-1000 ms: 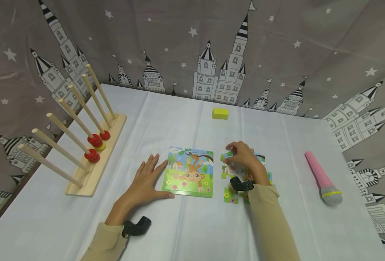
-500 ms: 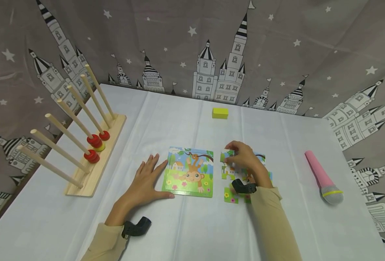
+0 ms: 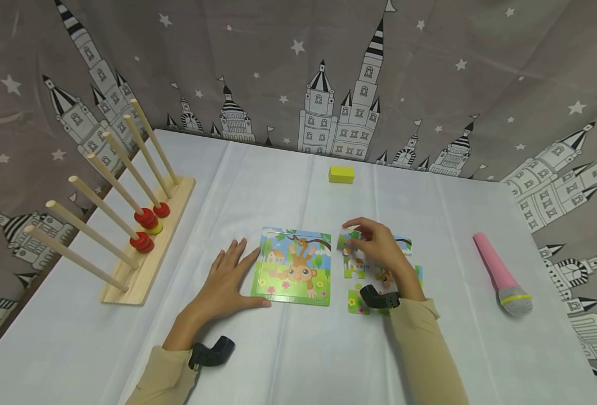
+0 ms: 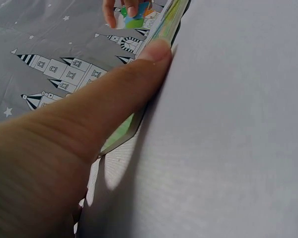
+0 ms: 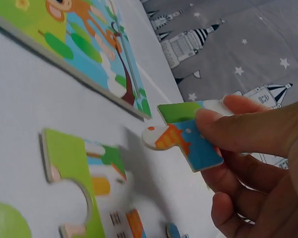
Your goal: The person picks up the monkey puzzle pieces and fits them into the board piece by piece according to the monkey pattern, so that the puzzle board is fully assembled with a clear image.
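Observation:
A square picture-puzzle board point(image 3: 290, 267) with a monkey among flowers lies in the middle of the white table. My left hand point(image 3: 227, 287) rests at its left side with fingers spread, the thumb point(image 4: 154, 52) along the near edge. Just right of the board, my right hand point(image 3: 379, 244) pinches a jigsaw piece point(image 5: 191, 146) between thumb and fingers. That piece, blue and green with an orange patch, is tilted above the table in the right wrist view. Beneath it lies a loose house piece point(image 5: 69, 153), and several other pieces are partly hidden by my right hand and wrist.
On the left stands a wooden peg rack point(image 3: 161, 247) with red and yellow rings. A yellow block point(image 3: 341, 175) sits toward the back, and a pink toy microphone point(image 3: 501, 273) lies on the right. A grey castle-print cloth point(image 3: 268, 50) hangs behind the table.
My right hand has lifted the jigsaw piece from among the loose ones and shifted it slightly left, toward the board. My left hand stays where it was.

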The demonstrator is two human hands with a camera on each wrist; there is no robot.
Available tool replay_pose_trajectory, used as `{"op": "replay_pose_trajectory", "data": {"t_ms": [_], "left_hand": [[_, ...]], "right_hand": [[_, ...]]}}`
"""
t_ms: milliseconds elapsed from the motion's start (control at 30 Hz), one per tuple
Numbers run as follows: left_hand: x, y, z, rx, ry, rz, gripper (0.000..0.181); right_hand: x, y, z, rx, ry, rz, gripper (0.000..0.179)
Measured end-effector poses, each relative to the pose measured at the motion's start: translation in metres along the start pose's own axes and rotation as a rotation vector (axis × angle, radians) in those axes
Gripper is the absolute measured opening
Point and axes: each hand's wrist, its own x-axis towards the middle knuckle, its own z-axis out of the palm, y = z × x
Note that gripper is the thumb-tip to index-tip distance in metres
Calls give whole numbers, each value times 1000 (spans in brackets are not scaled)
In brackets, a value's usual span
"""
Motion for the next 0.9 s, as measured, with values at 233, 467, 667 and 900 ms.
{"op": "replay_pose_trajectory", "data": {"t_ms": [233,467,667,900], "left_hand": [[0,1,-1,-11,1,5,106],[-1,1,-3,-13,-20,-1,106],[0,0,-3,-7,-18,6,106],[-1,-1,-3,-8,-21,6,105]], "right_hand": [[6,-10,15,120,-11,-64,27],[18,-24,41,190,0,-42,28],[29,-37,63,226,-18,-58,29],[39,-51,83,200,-61,-55,30]]}}
